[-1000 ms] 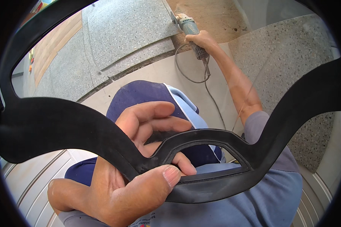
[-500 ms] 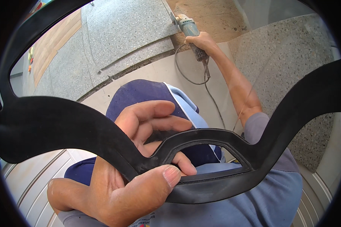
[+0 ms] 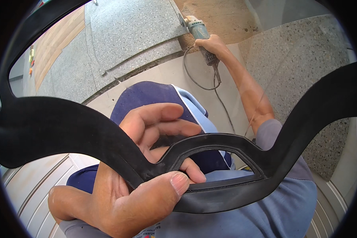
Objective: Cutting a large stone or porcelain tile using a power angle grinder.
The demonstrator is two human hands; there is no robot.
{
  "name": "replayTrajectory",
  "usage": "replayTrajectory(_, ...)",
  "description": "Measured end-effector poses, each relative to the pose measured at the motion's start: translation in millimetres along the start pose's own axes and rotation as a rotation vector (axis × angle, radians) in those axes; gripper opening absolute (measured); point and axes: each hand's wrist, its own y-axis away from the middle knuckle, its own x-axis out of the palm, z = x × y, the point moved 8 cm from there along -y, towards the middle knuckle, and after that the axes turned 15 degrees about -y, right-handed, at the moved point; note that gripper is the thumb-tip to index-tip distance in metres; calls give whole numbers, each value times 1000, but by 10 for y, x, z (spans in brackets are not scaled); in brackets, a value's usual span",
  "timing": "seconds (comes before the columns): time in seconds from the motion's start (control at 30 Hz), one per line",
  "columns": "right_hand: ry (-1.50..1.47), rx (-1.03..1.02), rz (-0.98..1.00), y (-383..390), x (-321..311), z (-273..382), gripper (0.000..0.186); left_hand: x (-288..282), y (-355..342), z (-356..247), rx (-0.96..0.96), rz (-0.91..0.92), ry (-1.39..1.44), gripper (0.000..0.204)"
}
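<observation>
Work site – speckled slabs (image 3: 135,33), grinder (image 3: 198,31) (corded)

- Right hand (image 3: 213,44) wrapped round a grey-green angle grinder (image 3: 198,30), its cord (image 3: 216,75) looping over a pale surface (image 3: 168,75).
- Grinder's disc (image 3: 182,20) at the edge of a speckled grey slab (image 3: 131,31); contact is hard to judge.
- Left hand (image 3: 135,208) pinching a black frame (image 3: 67,127), thumb in front, fingers curled behind.
- Navy-clad knee (image 3: 142,94) beyond the left hand.

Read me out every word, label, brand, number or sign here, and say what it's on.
Shirt: small upside-down lettering, cut by the picture's lower edge; I won't copy it out.
Grinder: marking on its body, too blurred to read.
I make out no other text.
</observation>
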Motion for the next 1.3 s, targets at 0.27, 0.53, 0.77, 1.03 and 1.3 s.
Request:
replayTrajectory(0.27, 25, -13, -13, 64, -15, 17, 49, -64, -43, 102, -46, 17, 31, 95)
replayTrajectory(0.53, -47, -13, 10, 120, 7, -4, 44, -48, -41, 69, -64, 7, 30, 95)
replayTrajectory(0.77, -44, -6, 10, 172, 2, -18, 42, -47, -47, 52, -81, 1, 13, 96)
replayTrajectory(1.03, -47, 2, 12, 165, 11, -93, 43, -40, -54, 46, -103, -20, 28, 97)
replayTrajectory(1.3, -18, 26, 8, 141, 5, -170, 44, 11, -61, -28, -82, 1, 22, 97)
